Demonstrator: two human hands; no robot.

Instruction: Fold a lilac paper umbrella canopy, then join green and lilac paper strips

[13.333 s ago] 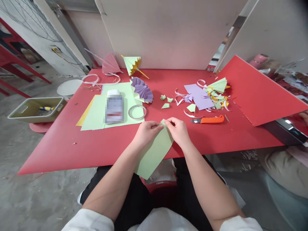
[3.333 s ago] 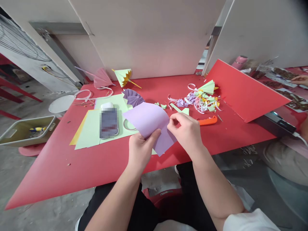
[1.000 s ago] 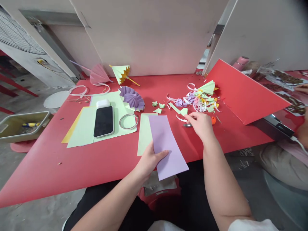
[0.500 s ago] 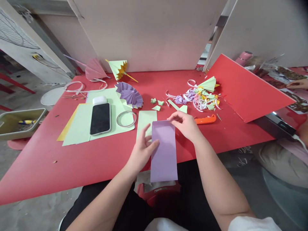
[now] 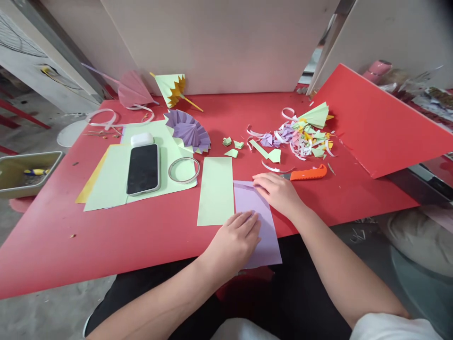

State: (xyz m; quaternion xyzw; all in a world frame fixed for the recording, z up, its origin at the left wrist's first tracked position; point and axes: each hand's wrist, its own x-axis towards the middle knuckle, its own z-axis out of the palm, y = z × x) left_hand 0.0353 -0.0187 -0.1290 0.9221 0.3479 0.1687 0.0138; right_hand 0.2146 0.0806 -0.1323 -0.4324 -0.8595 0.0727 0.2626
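Observation:
A purple sheet of paper (image 5: 264, 245) lies at the table's front edge, its lower end jutting past it. Across its middle rests my left hand (image 5: 237, 241), palm down with fingers laid on the paper. At the sheet's far edge, which looks narrowly folded, my right hand (image 5: 278, 191) has its fingers closed on the paper. A pale green paper strip (image 5: 215, 191) lies flat just left of the purple one. Beyond my right hand is an orange utility knife (image 5: 307, 173), beside a thin curled white paper strip (image 5: 278, 168).
Left are a phone (image 5: 143, 169), a white case (image 5: 141, 139) and a roll of tape (image 5: 184, 170) on green sheets (image 5: 106, 184). A pleated purple fan (image 5: 189, 132) and paper umbrellas (image 5: 171, 89) stand behind. Paper scraps (image 5: 300, 137) lie near a slanted red board (image 5: 382, 123).
The purple sheet has gone from being held up to lying on the table, right of the green strip. My left hand has moved from its left edge onto its middle.

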